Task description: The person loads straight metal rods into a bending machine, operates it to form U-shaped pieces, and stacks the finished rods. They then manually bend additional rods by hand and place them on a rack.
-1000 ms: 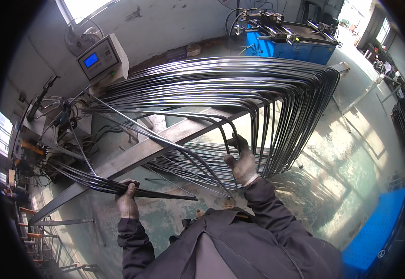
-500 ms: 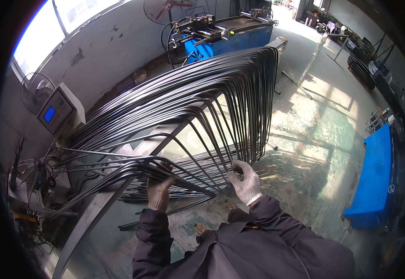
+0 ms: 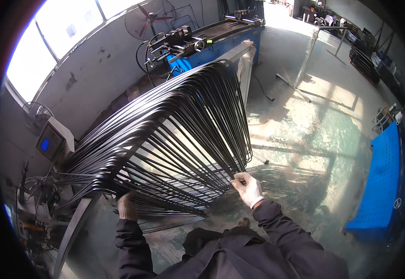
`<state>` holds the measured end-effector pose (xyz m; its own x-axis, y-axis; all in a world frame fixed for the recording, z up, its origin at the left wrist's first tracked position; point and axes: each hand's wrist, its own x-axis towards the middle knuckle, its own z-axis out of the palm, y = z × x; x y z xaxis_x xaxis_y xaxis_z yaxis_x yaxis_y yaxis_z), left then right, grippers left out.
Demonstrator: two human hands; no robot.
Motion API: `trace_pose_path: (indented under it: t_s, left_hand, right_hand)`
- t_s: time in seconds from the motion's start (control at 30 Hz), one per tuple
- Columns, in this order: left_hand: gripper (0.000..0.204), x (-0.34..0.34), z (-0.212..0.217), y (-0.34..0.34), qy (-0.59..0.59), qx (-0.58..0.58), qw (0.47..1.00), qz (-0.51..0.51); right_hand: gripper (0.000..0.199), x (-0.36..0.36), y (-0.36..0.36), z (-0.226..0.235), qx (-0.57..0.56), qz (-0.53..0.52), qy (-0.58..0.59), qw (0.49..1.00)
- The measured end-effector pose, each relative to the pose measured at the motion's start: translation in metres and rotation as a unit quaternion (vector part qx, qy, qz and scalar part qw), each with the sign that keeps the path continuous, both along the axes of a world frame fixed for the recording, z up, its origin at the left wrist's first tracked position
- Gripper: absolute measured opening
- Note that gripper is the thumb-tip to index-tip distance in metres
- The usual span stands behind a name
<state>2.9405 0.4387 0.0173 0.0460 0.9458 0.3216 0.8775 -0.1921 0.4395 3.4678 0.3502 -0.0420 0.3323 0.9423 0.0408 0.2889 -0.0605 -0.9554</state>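
Note:
Many black bent metal rods [image 3: 174, 104] hang side by side over a slanting metal rail [image 3: 75, 232], fanned out in front of me. My left hand [image 3: 127, 207], in a light knit glove, is closed around the nearest rods close to their upper bends; the rods partly hide its fingertips. At the lower right corner of the bunch, my right hand [image 3: 249, 189], gloved too, has thumb and fingers curled together against the rods' lower ends. What lies inside that pinch is hidden.
A blue machine bench [image 3: 221, 49] stands behind the rods, with a fan [image 3: 149, 19] by the wall. At left is a control box with a lit screen [image 3: 46, 145]. A blue perforated panel [image 3: 374, 181] stands at right. A metal stand [image 3: 307, 58] is farther back.
The near rods have spread along the rail and now hang closer to even. My left hand has moved left and nearer to me; my right hand has dropped slightly. The view has shifted.

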Motion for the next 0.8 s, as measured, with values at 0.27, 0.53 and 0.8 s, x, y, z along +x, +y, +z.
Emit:
trace_pose_path:
  t_s: [0.27,0.53,0.8]
  left_hand:
    - [0.029,0.017,-0.01,0.016,-0.236,-0.078,0.964,0.098]
    - [0.034,0.033,-0.085,0.027,-0.57,0.048,0.731,0.373]
    - [0.042,0.169,-0.02,0.018,-0.477,0.151,0.66,0.56]
  right_hand:
    - [0.064,0.159,0.247,0.051,0.072,-0.015,-0.116,0.991]
    - [0.05,0.239,0.478,0.073,0.035,0.281,0.192,0.94]
    - [0.031,0.265,0.531,0.049,0.014,0.367,0.293,0.883]
